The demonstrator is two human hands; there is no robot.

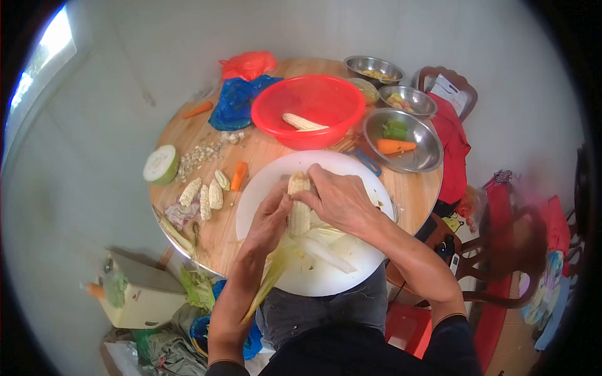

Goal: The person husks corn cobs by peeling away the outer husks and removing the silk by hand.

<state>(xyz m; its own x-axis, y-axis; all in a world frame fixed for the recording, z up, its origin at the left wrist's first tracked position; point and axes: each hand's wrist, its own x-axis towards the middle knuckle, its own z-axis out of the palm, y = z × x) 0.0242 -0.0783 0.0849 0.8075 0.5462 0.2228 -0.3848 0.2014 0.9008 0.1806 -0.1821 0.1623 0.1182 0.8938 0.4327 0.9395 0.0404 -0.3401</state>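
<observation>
Between my two hands stands a pale ear of corn, its tip pointing away from me over the round white cutting board. My left hand is closed around its left side. On the right side, my right hand grips the ear near its tip with thumb and fingers. Peeled-back corn husk hangs from the lower end onto the board, and a long green strip trails beside my left forearm. Just beyond the board, a red basin holds some pale ears of corn.
Left of the board lie short corn pieces, a carrot piece, garlic cloves and a cut gourd. A steel bowl with carrot and green pepper stands at right, near scissors. Wooden chairs stand beyond the table's right edge.
</observation>
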